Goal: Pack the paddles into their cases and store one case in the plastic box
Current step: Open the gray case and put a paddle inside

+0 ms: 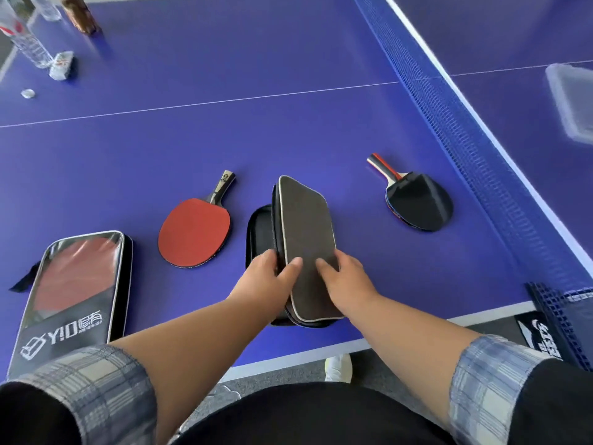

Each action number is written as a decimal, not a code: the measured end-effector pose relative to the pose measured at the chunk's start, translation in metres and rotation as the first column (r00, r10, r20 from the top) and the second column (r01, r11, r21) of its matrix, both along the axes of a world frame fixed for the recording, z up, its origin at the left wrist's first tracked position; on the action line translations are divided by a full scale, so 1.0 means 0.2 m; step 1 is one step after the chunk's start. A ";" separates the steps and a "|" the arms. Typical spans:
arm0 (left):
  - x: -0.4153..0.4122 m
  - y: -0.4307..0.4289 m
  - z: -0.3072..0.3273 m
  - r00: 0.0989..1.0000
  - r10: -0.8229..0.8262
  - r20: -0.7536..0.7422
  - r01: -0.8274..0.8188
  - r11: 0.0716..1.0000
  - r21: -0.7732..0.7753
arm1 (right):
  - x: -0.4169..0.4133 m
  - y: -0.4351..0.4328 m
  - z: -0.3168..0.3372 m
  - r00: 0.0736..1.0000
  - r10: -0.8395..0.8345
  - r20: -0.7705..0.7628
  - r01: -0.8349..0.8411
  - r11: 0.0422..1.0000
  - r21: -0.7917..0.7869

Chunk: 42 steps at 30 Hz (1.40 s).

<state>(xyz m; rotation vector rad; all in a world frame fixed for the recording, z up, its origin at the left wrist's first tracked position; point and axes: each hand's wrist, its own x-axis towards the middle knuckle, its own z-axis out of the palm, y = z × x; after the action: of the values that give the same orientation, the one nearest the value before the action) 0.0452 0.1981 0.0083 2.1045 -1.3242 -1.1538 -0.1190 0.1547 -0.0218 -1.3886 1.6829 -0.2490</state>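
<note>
A dark paddle case (306, 239) lies unzipped near the front edge of the blue table, its grey-edged lid raised partway. My left hand (272, 271) grips the lid's near left edge. My right hand (341, 277) rests fingers-down on the lid's near right part. A red-faced paddle (195, 231) lies flat left of the case. A black-faced paddle (418, 200) lies to its right. At the far left sits a second case (77, 300) with a clear window showing a red paddle inside. A clear plastic box (574, 104) stands beyond the net at the right edge.
The blue net (462, 136) runs diagonally along the right, its clamp at the front right corner. Clear bottles (27, 40), a brown object (80, 14), a small pack (61, 64) and a bottle cap (28, 93) stand at the far left of the table.
</note>
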 end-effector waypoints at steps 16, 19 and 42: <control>-0.61 -0.41 -0.20 0.582 -0.771 0.257 0.698 0.636 0.328 | -0.74 -0.42 0.01 0.972 0.127 -0.196 -0.118 0.991 0.059; -0.70 -0.46 -0.28 0.519 -0.818 0.249 0.691 0.573 0.441 | -0.83 -0.48 -0.11 0.962 0.172 -0.211 -0.144 0.980 0.140; -1.14 -1.44 -0.38 0.829 -0.399 0.392 0.279 0.902 0.330 | -1.13 -0.95 -0.35 0.552 -0.802 0.230 0.750 0.597 0.285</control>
<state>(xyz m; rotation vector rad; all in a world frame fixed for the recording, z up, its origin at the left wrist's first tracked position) -0.1829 -0.0903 -0.0669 2.5053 -1.9236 -1.0490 -0.3450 -0.0349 -0.0910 -0.3374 1.8700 -0.8009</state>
